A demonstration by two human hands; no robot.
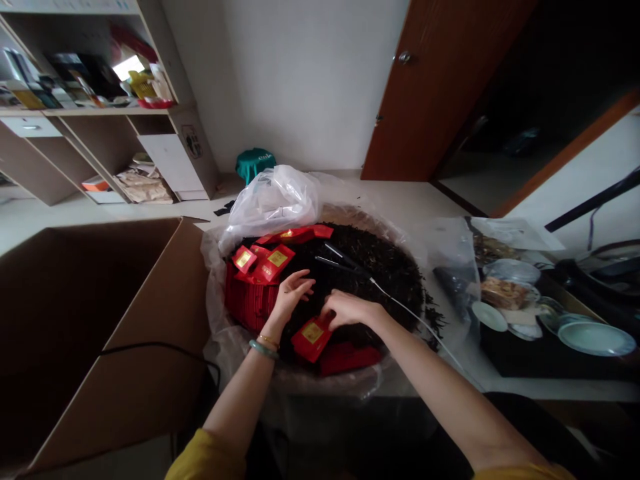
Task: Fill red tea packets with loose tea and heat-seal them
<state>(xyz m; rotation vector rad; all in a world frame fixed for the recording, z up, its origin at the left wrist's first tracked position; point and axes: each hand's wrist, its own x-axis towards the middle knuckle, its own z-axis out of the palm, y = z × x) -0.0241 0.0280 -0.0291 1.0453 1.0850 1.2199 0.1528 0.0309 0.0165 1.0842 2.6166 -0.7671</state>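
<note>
My right hand (346, 310) is closed, its fingers pinching the upper corner of a red packet (313, 333) with a gold label. My left hand (295, 292) hovers just left of it, fingers curved and apart, with nothing visible in them. Both are over a wide heap of dark dried leaves (390, 267) in a plastic-lined container. Beside my left wrist stands a tight row of red packets (250, 300), with several loose labelled packets (273, 261) on top. More red packets (350, 359) lie at the near rim. A pair of tongs (345, 260) rests on the leaves.
A large open cardboard box (140, 320) stands at the left. Clear plastic (280, 197) bunches at the far rim. A white cable (415, 313) crosses the leaves toward the right. Dishes, including a pale bowl (595, 337), sit on a dark tray (525, 360) at the right.
</note>
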